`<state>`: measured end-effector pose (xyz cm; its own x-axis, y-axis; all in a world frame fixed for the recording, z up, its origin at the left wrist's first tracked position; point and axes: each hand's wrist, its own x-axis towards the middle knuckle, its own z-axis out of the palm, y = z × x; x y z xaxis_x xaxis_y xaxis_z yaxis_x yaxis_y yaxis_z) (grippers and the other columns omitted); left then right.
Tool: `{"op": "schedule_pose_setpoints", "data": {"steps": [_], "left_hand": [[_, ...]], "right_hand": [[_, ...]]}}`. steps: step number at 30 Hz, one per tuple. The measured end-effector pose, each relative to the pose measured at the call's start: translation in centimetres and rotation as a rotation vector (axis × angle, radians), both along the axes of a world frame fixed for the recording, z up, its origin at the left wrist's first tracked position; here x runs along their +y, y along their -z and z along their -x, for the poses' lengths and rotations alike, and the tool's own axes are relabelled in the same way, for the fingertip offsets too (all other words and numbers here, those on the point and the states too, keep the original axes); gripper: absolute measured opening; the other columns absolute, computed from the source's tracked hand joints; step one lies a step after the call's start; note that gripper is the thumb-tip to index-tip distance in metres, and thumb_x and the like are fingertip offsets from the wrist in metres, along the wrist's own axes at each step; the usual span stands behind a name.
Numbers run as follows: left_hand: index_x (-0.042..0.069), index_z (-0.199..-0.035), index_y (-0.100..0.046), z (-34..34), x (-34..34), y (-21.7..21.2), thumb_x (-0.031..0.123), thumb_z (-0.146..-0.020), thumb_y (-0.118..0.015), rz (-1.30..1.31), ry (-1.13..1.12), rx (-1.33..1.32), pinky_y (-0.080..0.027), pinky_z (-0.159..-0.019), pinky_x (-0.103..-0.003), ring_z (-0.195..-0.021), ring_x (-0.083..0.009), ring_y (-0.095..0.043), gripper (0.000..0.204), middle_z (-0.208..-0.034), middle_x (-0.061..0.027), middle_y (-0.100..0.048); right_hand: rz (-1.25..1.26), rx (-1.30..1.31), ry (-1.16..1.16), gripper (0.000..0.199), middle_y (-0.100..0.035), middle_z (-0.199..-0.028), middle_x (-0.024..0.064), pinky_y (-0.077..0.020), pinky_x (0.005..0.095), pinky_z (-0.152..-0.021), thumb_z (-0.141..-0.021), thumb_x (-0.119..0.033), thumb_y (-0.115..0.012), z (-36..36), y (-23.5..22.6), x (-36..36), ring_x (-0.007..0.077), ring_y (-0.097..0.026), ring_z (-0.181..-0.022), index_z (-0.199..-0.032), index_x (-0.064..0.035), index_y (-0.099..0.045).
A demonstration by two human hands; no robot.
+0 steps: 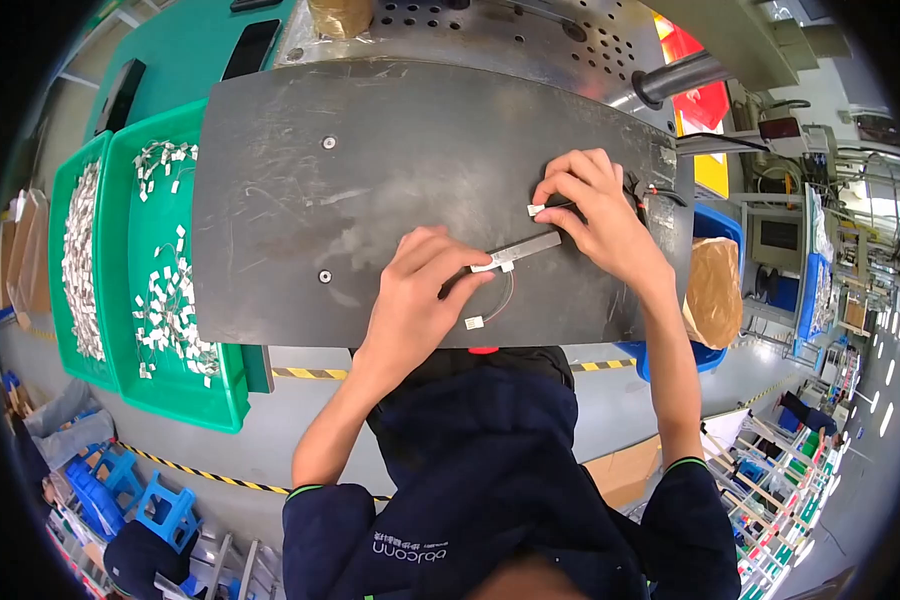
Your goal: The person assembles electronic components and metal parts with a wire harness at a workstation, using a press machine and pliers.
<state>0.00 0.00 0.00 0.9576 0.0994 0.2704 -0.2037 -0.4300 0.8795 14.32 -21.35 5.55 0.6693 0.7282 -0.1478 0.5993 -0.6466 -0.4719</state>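
Grey strip (526, 249) between both hands

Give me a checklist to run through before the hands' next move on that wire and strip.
1. Left hand pins the grey strip to the dark plate: ok.
2. Right hand pinches the white connector: ok.
3. Second white connector lies free near the plate's front edge: ok.
4. Wire free of tangles: cannot tell, partly hidden under the hands.
5. Green trays of parts on the left: ok.
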Motion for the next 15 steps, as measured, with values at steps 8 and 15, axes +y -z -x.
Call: {"op": "schedule_pose_setpoints", "data": {"steps": [8, 15], "left_hand": [[0.003, -0.096, -0.080, -0.1, -0.1, -0.1, 0.006, -0.083, -0.085, 0.050, -0.074, -0.044, -0.055, -0.097, -0.044, -0.085, -0.0256, -0.068, 0.014, -0.090, -0.0066, -0.077], [0.003, -0.096, -0.082, -0.2, -0.2, -0.2, 0.006, -0.084, -0.083, 0.104, -0.103, -0.013, -0.055, -0.098, -0.045, -0.083, -0.0239, -0.069, 0.012, -0.090, -0.0074, -0.077]], "right_hand": [[-0.325, -0.095, 0.078, 0.016, -0.067, -0.089, 0.0109, -0.0524, 0.0350, -0.063, -0.093, 0.000, -0.072, 4.1, -1.5, -1.1, 0.0278, -0.065, -0.071, -0.108, -0.0023, -0.070], [-0.243, -0.346, -0.101, 0.020, -0.067, -0.092, 0.0043, -0.0513, 0.0383, -0.078, -0.082, -0.002, -0.080, 5.1, -2.0, -0.7, 0.0226, -0.064, -0.081, -0.101, -0.0052, -0.074]]}}
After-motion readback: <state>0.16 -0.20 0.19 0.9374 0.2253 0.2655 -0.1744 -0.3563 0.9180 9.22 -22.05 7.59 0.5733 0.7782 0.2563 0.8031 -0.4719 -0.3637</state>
